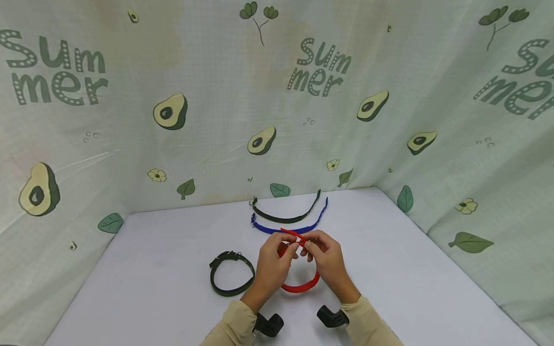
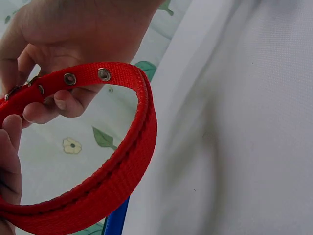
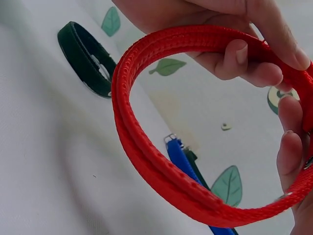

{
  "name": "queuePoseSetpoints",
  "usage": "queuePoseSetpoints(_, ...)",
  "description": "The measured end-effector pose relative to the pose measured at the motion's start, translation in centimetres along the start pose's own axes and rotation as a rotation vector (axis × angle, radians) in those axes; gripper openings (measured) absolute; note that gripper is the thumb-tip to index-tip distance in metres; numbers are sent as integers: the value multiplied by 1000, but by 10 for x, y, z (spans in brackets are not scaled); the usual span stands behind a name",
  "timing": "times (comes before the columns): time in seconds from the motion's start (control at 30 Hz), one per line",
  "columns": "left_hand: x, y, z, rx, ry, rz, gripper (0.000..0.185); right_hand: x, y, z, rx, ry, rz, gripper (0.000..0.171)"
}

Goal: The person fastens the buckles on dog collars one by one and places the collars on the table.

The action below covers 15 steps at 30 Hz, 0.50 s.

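Nearest you, at the bottom of the head view, sit your two beige sleeves (image 1: 235, 327) and the dark wrist mounts (image 1: 268, 324) strapped to them. Just beyond, both your hands meet over the middle of the white table (image 1: 143, 269), holding the red collar (image 1: 300, 287) up off the surface. The table runs bare to your left and right, and the avocado-print cloth (image 1: 173, 113) walls it in at the back and on both sides.

The red collar is woven webbing with a ribbed edge, bent into a loop; metal eyelets (image 2: 103, 74) stud its free end. Your left hand (image 1: 272, 262) has its fingers curled around one end of the strap, and your right hand (image 1: 326, 257) pinches the other end, the fingertips of both almost touching above the loop.

A dark green collar (image 1: 231, 273), closed into a ring, lies flat just left of your left hand. Farther back, a blue collar (image 1: 290, 227) and another dark green strap (image 1: 285, 216) lie open in shallow arcs, side by side near the back wall.
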State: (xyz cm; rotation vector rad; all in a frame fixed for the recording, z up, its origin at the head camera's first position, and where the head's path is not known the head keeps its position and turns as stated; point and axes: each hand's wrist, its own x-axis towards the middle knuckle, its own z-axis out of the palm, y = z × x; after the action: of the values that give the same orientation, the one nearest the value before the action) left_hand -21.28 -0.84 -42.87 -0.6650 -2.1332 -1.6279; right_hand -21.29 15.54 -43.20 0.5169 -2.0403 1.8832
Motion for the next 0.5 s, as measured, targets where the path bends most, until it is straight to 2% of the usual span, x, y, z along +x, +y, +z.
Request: queuePoseSetpoints(0.5,2,0,-6,-43,-29,-45,26,0,0,-3,-2,-29,-34,8)
